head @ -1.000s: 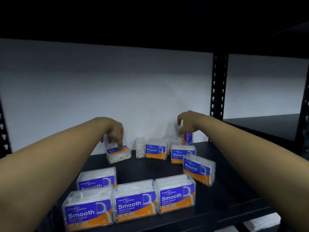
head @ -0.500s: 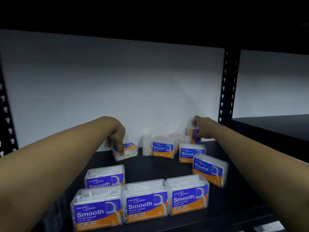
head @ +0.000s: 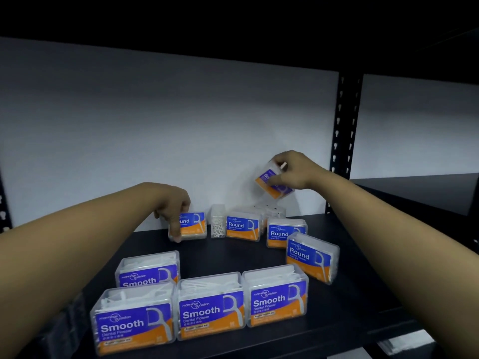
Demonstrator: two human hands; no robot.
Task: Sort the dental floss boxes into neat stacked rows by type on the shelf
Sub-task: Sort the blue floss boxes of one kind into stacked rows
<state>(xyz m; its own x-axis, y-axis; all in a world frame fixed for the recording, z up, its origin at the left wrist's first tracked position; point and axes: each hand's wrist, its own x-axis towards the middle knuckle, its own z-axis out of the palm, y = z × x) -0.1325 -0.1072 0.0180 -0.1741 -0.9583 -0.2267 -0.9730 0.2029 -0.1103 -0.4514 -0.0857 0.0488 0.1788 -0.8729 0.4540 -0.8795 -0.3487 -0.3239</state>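
Note:
Clear floss boxes with blue and orange labels stand on a black shelf [head: 259, 260]. My left hand [head: 172, 206] grips a Round box [head: 193, 225] standing upright at the back left. My right hand [head: 293, 169] holds a Smooth box [head: 272, 183] tilted in the air above the back right. A row of three Smooth boxes [head: 211, 316] lines the front, with one more Smooth box [head: 147, 270] behind its left end. Round boxes [head: 242, 228] stand at the back, and one Round box [head: 311, 256] sits angled at the right.
A narrow clear box of loose white flossers [head: 217, 221] stands end-on between the back boxes. A white wall lies close behind the shelf. A black perforated upright [head: 343, 125] bounds the right side. The dark shelf above hangs low.
My right hand has lifted the Smooth box off the back right of the shelf and tilted it. My left hand has stood the Round box upright from lying flat.

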